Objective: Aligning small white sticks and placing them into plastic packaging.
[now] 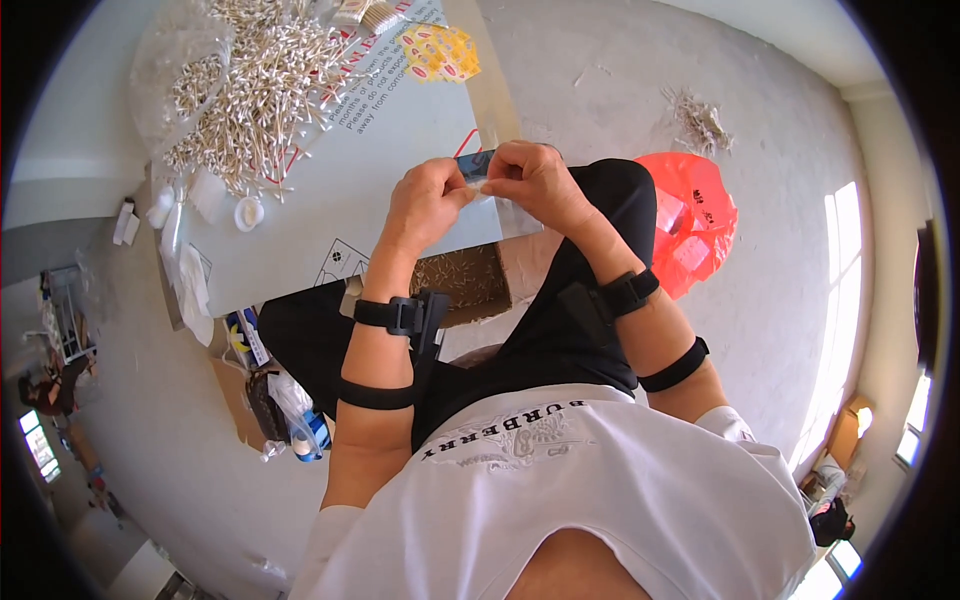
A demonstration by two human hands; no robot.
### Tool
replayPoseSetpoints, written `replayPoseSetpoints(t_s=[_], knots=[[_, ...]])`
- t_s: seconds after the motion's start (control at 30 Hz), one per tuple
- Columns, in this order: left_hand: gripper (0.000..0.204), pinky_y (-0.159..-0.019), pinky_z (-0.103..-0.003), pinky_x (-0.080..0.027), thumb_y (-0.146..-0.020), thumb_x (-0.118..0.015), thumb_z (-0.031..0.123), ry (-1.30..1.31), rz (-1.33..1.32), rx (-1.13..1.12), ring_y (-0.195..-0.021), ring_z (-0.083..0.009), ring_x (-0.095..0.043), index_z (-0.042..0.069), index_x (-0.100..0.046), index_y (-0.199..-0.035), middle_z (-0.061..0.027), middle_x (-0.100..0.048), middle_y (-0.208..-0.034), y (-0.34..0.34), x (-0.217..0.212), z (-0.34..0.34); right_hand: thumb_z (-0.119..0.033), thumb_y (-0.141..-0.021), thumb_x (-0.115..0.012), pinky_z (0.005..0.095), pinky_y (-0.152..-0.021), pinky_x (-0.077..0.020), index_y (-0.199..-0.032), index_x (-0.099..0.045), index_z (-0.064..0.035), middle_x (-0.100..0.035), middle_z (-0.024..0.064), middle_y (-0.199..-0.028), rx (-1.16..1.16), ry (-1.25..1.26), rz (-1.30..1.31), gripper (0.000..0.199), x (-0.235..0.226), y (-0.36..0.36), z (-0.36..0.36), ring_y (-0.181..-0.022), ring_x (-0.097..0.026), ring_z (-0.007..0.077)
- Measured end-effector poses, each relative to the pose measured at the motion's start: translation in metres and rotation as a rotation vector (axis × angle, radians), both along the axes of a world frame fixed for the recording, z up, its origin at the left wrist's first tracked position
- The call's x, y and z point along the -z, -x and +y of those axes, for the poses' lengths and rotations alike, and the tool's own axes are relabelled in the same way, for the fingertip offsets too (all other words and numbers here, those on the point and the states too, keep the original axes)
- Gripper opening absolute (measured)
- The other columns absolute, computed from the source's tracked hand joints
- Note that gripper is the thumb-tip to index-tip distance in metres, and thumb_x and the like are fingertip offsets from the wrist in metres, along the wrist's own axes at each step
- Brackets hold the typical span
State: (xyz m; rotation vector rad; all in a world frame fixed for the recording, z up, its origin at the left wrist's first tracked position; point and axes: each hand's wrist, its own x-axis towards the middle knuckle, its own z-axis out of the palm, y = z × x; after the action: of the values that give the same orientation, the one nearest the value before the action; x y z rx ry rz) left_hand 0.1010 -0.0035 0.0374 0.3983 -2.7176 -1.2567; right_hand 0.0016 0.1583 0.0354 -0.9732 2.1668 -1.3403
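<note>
Above the table's right edge, my left hand [428, 205] and my right hand [542, 187] meet with fingertips pinched. Between them is a thin clear plastic piece [508, 216] that looks like a small bag. A dark blue patch [473, 166] shows right behind the fingertips; what it belongs to is partly hidden. Both hands are closed. On the table [290, 240], a large heap of cotton swabs [255, 100] lies at the far left, partly in a clear plastic bag [165, 60]. A yellow patterned packet [440, 53] lies beyond my hands.
Below the table edge, between my legs, a cardboard box [495, 275] holds loose swabs. A red plastic bag [690, 225] sits on the right, with scattered swabs [700, 122] on the floor beyond. A round white container [249, 213] stands near the heap. Another cardboard box [240, 400] is at lower left.
</note>
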Motion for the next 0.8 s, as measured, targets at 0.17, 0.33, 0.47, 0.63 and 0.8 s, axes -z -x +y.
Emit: replayPoseSetpoints(t_s=[0.17, 0.33, 0.47, 0.63, 0.8], knots=[[0.022, -0.05, -0.03, -0.038, -0.076, -0.075, 0.009, -0.206, -0.141, 0.048, -0.054, -0.0113, -0.046, -0.002, -0.058, -0.069, -0.006, -0.053, -0.056, 0.008, 0.002, -0.005, -0.009, -0.068, -0.079, 0.0295, -0.056, -0.0425, -0.071, -0.061, -0.0004, -0.057, 0.0025, -0.062, 0.051, -0.068, -0.24, 0.02, 0.006, 0.005, -0.004, -0.06, -0.051, 0.0103], [0.021, -0.05, -0.029, -0.039, -0.074, -0.076, 0.008, -0.036, -0.213, 0.044, -0.055, -0.0105, -0.047, -0.002, -0.058, -0.069, -0.0051, -0.054, -0.057, 0.015, -0.004, -0.002, -0.012, -0.065, -0.082, 0.0311, -0.054, -0.0441, -0.068, -0.063, 0.0008, -0.058, 0.0057, -0.058, 0.052, -0.208, -0.241, 0.024, -0.003, 0.009, -0.01, -0.057, -0.054, 0.0129], [0.016, -0.052, -0.029, -0.042, -0.074, -0.073, 0.001, -0.147, -0.015, 0.035, -0.058, -0.0124, -0.053, -0.002, -0.058, -0.073, -0.0066, -0.058, -0.063, 0.005, -0.001, -0.004, -0.003, -0.074, -0.074, 0.0256, -0.059, -0.0416, -0.072, -0.061, 0.0006, -0.056, 0.0006, -0.069, 0.032, 0.028, -0.129, 0.014, 0.005, 0.006, 0.0, -0.065, -0.05, 0.008], [0.006, -0.062, -0.037, -0.051, -0.075, -0.063, -0.004, -0.093, 0.166, 0.056, -0.071, -0.0312, -0.063, -0.001, -0.06, -0.079, -0.0143, -0.06, -0.078, -0.011, -0.003, 0.001, -0.001, -0.079, -0.068, 0.031, -0.066, -0.0474, -0.082, -0.065, -0.0025, -0.06, 0.0083, -0.081, 0.004, 0.138, 0.009, 0.005, 0.006, -0.003, 0.01, -0.073, -0.06, 0.0216], [0.011, -0.063, -0.041, -0.051, -0.07, -0.059, -0.006, 0.236, 0.329, 0.106, -0.072, -0.0318, -0.061, 0.0, -0.055, -0.078, -0.0126, -0.056, -0.077, -0.012, 0.001, 0.006, -0.001, -0.082, -0.063, 0.0383, -0.067, -0.0494, -0.088, -0.056, -0.0024, -0.057, 0.0124, -0.086, -0.014, 0.187, 0.328, 0.009, 0.011, -0.011, 0.005, -0.079, -0.061, 0.0343]])
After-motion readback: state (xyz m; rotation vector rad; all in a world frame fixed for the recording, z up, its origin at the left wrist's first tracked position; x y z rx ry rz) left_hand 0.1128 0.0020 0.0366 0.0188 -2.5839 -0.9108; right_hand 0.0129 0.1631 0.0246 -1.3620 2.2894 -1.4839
